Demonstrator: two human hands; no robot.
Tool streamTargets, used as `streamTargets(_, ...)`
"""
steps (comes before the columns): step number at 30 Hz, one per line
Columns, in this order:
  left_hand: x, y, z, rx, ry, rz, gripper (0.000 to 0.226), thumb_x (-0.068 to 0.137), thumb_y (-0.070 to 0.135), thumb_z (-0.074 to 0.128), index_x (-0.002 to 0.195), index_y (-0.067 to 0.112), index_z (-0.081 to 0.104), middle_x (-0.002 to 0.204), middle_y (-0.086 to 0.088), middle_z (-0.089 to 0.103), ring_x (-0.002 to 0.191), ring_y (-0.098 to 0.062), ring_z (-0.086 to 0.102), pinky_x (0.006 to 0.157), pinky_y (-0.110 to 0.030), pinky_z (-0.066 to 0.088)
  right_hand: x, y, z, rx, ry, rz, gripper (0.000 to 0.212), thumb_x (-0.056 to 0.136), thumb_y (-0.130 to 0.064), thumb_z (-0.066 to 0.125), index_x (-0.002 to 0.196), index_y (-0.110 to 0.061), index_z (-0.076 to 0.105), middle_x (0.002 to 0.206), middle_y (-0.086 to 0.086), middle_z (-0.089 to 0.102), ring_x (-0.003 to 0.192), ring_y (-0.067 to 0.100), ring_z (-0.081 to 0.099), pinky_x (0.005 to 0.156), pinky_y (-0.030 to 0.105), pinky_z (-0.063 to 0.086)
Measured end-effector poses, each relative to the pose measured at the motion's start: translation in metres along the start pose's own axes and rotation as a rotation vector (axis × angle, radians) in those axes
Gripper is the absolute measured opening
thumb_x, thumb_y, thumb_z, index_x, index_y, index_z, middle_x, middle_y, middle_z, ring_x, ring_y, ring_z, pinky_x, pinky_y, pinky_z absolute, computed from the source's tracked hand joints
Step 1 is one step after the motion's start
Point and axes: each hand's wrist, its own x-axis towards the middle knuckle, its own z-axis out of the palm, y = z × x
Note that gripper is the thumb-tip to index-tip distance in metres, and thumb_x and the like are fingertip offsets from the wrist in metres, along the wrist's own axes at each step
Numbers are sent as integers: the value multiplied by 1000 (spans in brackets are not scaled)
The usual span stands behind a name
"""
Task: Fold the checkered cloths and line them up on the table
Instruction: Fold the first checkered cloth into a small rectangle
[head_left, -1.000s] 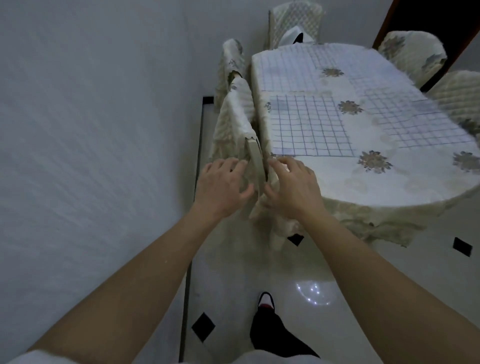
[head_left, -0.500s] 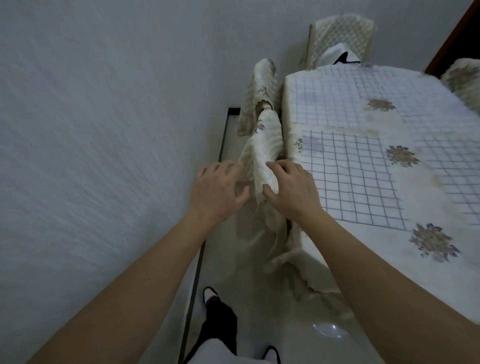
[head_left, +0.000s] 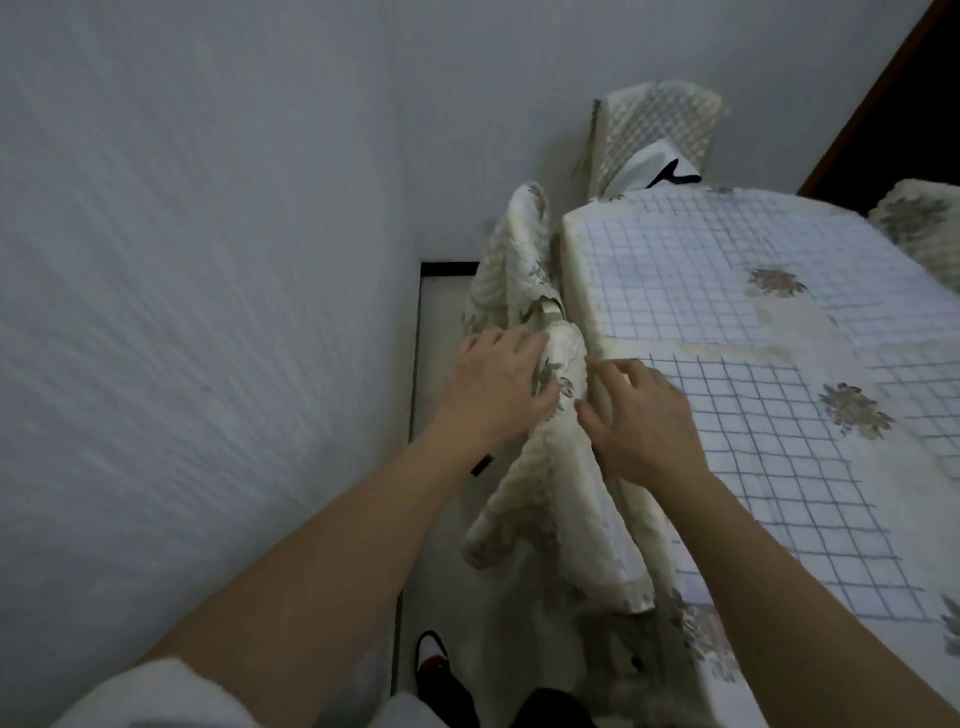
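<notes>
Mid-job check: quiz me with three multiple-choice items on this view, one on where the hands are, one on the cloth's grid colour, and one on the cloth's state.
1. Where are the left hand and right hand?
A. On the cream chair cover beside the table
B. Around a cup
C. On a drawer handle

2. What colour are the grid lines of the nearest checkered cloth?
A. Red
B. Dark bluish
C. Green

3. How does that cloth lie?
A. Folded in a stack
B. Lifted in the air
C. Spread flat on the table

Answers:
1 A: both hands flank the draped chair cover.
2 B: the lines read dark bluish on white.
3 C: it lies unfolded on the tabletop.
</notes>
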Motion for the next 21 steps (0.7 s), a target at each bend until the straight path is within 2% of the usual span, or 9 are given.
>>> streamTargets(4,57,-3,14,-46,-66,61,55,89,54,46,136,26,51,134,4,57,119,-23,53,99,-45,43,20,16,-3,-29,19,101,51,93,-47,52,139,-27,49,132,3,58,120,26,54,98,46,44)
streamTargets(11,138,31,56,-81,-116,412,57,88,51,51,138,22,52,135,0,58,122,-25,55,101,-46,43,34,80,2,-127,18,362,57,94,-52,48,145,-27,45,138,3,55,125,26,52,102,47,40)
streamTargets(16,191,69,104,-181,-210,632,62,86,53,43,138,20,53,137,-2,57,123,-26,53,102,-45,44,47,127,15,-104,62,527,57,94,-51,50,145,-26,45,136,3,56,123,25,53,100,48,44)
streamTargets(21,222,93,149,-235,-312,802,59,86,50,50,138,22,53,137,0,57,124,-22,52,100,-42,44,56,158,36,-53,42,684,56,93,-49,51,145,-27,45,138,4,54,126,27,50,103,49,41)
